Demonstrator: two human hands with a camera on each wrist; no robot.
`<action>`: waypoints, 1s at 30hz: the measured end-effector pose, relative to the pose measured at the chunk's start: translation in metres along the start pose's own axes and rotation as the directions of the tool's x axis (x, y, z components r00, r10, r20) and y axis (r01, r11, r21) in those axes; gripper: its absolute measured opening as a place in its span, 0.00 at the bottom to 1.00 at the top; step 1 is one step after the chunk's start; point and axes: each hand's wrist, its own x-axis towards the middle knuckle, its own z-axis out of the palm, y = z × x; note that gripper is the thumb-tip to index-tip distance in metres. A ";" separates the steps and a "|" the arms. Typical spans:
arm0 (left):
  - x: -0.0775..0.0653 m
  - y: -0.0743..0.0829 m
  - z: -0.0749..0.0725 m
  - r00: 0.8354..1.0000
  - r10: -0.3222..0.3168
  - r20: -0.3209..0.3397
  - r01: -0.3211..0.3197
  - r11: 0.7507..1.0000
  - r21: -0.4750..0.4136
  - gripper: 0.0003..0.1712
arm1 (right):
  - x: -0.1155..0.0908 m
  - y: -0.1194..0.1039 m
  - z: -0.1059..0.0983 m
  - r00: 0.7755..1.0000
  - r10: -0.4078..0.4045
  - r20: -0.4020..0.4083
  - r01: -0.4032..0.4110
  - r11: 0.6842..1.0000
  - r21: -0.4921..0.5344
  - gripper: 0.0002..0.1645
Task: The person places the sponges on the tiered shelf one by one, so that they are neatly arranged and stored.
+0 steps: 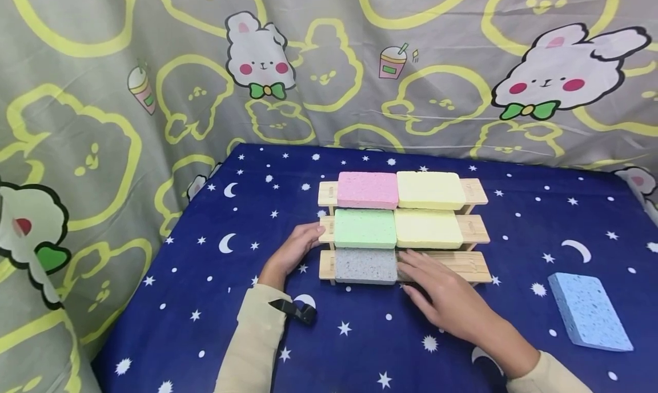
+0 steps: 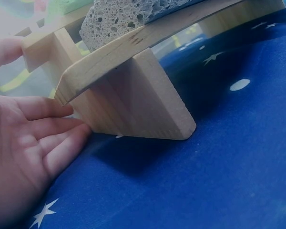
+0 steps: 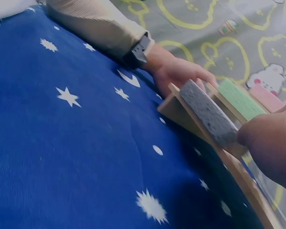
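A three-tier wooden rack (image 1: 473, 265) stands on the table with sponges on its slats. A pink sponge (image 1: 367, 188) and a yellow sponge (image 1: 429, 188) lie on the back tier, a green sponge (image 1: 365, 227) and another yellow sponge (image 1: 428, 227) on the middle one. The front tier bears a grey sponge (image 1: 365, 265) at its left. My left hand (image 1: 293, 249) touches the rack's left end, fingers extended against a wooden leg (image 2: 148, 102) in the left wrist view. My right hand (image 1: 451, 296) reaches over the front slat, its extended fingertips right at the grey sponge's right edge.
A blue sponge (image 1: 590, 312) lies on the table to the right of the rack. Dark blue cloth (image 1: 216, 301) with white stars and moons covers the table. A patterned curtain (image 1: 329, 119) hangs behind and on the left.
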 end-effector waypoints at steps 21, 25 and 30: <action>-0.001 -0.001 0.001 1.000 -0.006 -0.010 0.005 1.000 -0.015 0.30 | -0.052 0.017 -0.019 0.955 0.277 -0.102 -0.284 0.957 -0.059 0.26; 0.000 -0.001 0.000 1.000 0.002 -0.003 -0.002 1.000 -0.012 0.30 | -0.063 0.022 -0.021 0.945 0.298 -0.135 -0.306 0.951 -0.050 0.26; -0.001 0.000 0.000 1.000 0.001 0.000 -0.001 1.000 -0.009 0.30 | -0.078 0.032 -0.027 0.907 0.385 -0.172 -0.401 0.914 -0.065 0.28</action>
